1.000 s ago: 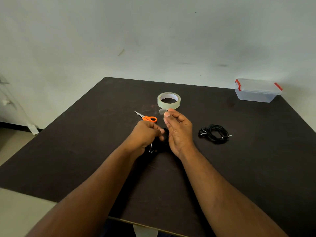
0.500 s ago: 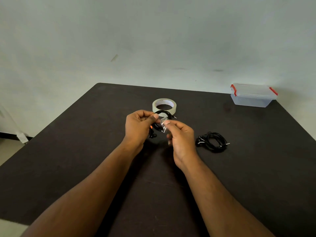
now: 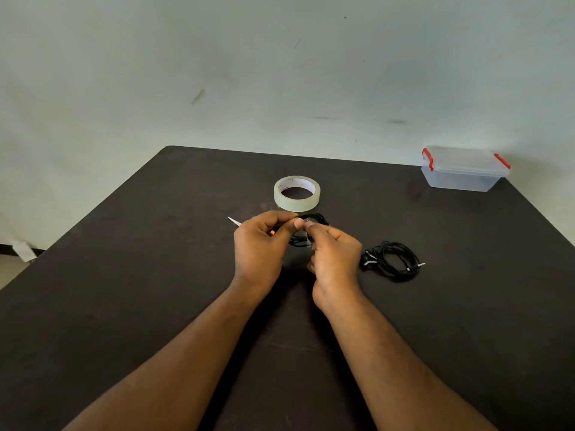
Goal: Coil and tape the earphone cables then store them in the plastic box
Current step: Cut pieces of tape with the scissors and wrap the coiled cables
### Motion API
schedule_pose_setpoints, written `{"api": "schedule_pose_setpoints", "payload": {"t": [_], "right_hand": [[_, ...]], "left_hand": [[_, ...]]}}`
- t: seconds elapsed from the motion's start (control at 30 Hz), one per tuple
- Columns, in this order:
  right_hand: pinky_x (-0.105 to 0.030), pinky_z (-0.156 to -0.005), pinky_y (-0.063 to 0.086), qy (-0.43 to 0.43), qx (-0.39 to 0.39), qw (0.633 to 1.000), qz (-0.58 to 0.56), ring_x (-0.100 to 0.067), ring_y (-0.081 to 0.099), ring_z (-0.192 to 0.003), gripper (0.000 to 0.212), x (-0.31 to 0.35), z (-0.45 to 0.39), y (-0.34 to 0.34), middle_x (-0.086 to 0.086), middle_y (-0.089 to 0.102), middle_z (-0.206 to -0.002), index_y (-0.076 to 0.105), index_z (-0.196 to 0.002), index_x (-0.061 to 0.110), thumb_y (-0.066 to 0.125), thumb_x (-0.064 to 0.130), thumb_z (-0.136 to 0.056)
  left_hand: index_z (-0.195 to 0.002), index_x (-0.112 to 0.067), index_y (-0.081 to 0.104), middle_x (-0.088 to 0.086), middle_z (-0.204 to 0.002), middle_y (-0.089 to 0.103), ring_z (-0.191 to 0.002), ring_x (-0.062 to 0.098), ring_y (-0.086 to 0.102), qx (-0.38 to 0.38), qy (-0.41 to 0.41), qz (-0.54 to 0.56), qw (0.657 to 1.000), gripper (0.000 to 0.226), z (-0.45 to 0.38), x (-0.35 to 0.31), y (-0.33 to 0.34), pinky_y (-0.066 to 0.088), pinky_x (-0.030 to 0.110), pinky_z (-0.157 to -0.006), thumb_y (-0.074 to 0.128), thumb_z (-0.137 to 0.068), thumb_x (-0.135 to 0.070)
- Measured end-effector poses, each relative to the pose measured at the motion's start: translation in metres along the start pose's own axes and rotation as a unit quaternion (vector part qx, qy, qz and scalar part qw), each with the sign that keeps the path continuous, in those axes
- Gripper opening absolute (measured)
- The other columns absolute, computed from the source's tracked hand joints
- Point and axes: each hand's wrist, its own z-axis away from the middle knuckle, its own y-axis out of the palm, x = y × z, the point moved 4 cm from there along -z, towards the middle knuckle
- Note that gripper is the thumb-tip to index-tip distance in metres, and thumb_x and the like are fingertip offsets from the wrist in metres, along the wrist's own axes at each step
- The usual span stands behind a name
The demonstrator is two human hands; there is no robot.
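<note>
Both hands were raised together over the middle of the dark table (image 3: 124,306), just near of the tape roll (image 3: 297,193). The left hand (image 3: 263,248) had its fingers curled, its grip closed round a coiled black earphone cable (image 3: 314,220), with thumb and forefinger pinching the top of the coil. The right hand (image 3: 334,255) met it from the right, its fingers also curled; its fingertips pinched the same coil where a small piece of clear tape (image 3: 308,219) glinted on the cable. Thumb tips of the two hands were touching or nearly so. How far the tape went round the coil could not be told, as the fingers hid it.

A second coiled earphone cable (image 3: 392,261) lay on the table just right of the right hand, apart from it, its plug pointing right. The scissors (image 3: 235,221) lay behind the left hand, with only the blade tip showing to the left and a sliver of orange handle between the fingers. The tape roll lay flat, far of the hands. The plastic box (image 3: 463,169), clear with red clasps and its lid on, stood at the far right corner of the table, well apart from both cables.
</note>
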Motion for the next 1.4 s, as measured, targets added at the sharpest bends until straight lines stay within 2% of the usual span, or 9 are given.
{"api": "schedule_pose_setpoints", "payload": {"t": [0.1,0.3,0.6,0.77,0.9,1.07,1.23,1.3,1.4], "right_hand": [[-0.016,-0.046,0.033,0.008,-0.01,1.0,-0.028,0.0,0.041,-0.038,0.017,0.001,0.002,0.001,0.015,0.047,-0.039,0.071,-0.069,0.012,0.067,0.007,-0.084],[-0.018,-0.038,0.027,0.033,-0.016,0.997,-0.069,-0.002,0.03,-0.035,0.021,-0.001,0.003,0.002,0.014,0.039,-0.038,0.067,-0.065,0.012,0.064,0.005,-0.085],[-0.022,-0.047,0.031,0.031,0.107,0.992,-0.056,-0.007,0.042,-0.05,0.019,0.004,0.005,0.001,0.005,0.055,-0.057,0.074,-0.069,0.019,0.067,0.013,-0.086],[-0.021,-0.045,0.029,0.032,0.132,0.988,-0.08,-0.009,0.039,-0.051,0.024,0.008,0.009,0.001,0.004,0.055,-0.06,0.073,-0.065,0.02,0.065,0.013,-0.087],[-0.021,-0.045,0.026,0.043,0.144,0.983,-0.104,-0.008,0.038,-0.052,0.024,0.009,0.011,0.001,0.004,0.054,-0.062,0.071,-0.065,0.021,0.064,0.013,-0.087],[-0.02,-0.045,0.026,0.042,0.168,0.978,-0.113,-0.007,0.037,-0.051,0.026,0.01,0.012,0.003,0.005,0.053,-0.063,0.072,-0.064,0.021,0.064,0.013,-0.087],[-0.02,-0.045,0.025,0.043,0.185,0.976,-0.107,-0.006,0.038,-0.051,0.019,0.009,0.011,0.002,0.005,0.053,-0.062,0.072,-0.071,0.018,0.064,0.013,-0.087],[-0.02,-0.044,0.025,0.042,0.185,0.976,-0.103,-0.006,0.038,-0.05,0.019,0.01,0.01,0.002,0.005,0.053,-0.061,0.072,-0.071,0.017,0.064,0.012,-0.087],[-0.019,-0.043,0.026,0.043,0.179,0.978,-0.096,-0.006,0.039,-0.048,0.02,0.01,0.009,0.001,0.002,0.055,-0.062,0.072,-0.069,0.017,0.065,0.01,-0.086]], "left_hand": [[-0.08,-0.037,0.074,-0.018,-0.077,0.073,-0.073,0.015,0.068,-0.005,0.0,-0.004,1.0,0.021,0.003,-0.001,0.001,0.058,0.044,-0.065,0.075,-0.083,-0.016],[-0.086,-0.025,0.077,-0.016,-0.08,0.075,-0.08,-0.001,0.069,-0.005,-0.005,0.019,1.0,0.016,0.006,0.001,0.003,0.052,0.014,-0.072,0.074,-0.082,-0.01],[-0.09,-0.022,0.077,-0.004,-0.082,0.077,-0.08,0.018,0.073,0.022,0.019,0.048,0.998,0.016,0.0,-0.001,-0.008,0.059,0.034,-0.065,0.074,-0.082,-0.008],[-0.091,-0.011,0.077,0.002,-0.083,0.077,-0.081,0.021,0.073,0.047,0.005,0.066,0.997,0.015,-0.003,0.002,-0.01,0.059,0.032,-0.07,0.076,-0.078,-0.004],[-0.097,0.002,0.074,0.007,-0.086,0.076,-0.082,0.019,0.073,0.054,0.013,0.092,0.994,0.023,-0.004,0.001,-0.011,0.057,0.024,-0.074,0.077,-0.074,0.001],[-0.13,-0.019,0.058,0.012,-0.079,0.074,-0.081,0.02,0.072,0.127,-0.054,0.167,0.976,0.061,-0.007,0.006,-0.01,0.056,0.026,-0.084,0.077,-0.075,-0.001],[-0.105,0.002,0.069,0.015,-0.095,0.075,-0.091,0.022,0.072,0.151,-0.106,0.221,0.958,0.03,-0.009,0.008,-0.01,0.057,0.027,-0.082,0.07,-0.076,0.005],[-0.107,0.007,0.068,0.017,-0.101,0.074,-0.097,0.025,0.071,0.139,-0.103,0.225,0.959,0.03,-0.01,0.009,-0.011,0.057,0.028,-0.084,0.07,-0.077,0.006],[-0.105,0.007,0.069,0.013,-0.096,0.075,-0.09,0.018,0.072,0.124,-0.09,0.216,0.964,0.028,-0.01,0.008,-0.012,0.054,0.018,-0.072,0.071,-0.078,0.007]]}}
